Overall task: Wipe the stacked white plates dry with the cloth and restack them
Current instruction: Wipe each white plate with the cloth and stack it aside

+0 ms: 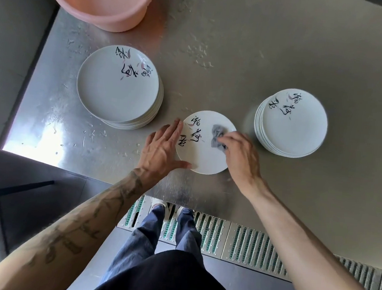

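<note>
Steel counter (272,59) | pink tub (100,2), contents unseen | cloth (217,136) on plate (201,156)

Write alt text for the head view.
A right hand wipes a white plate with a grey cloth while the left hand steadies its rim on a steel table. A left stack and a right stack flank it; a pink tub sits behind.

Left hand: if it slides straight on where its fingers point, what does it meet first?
Probably nothing: the left hand points just right of the left stack, over bare table. The way looks free, though the margin is narrow.
</note>
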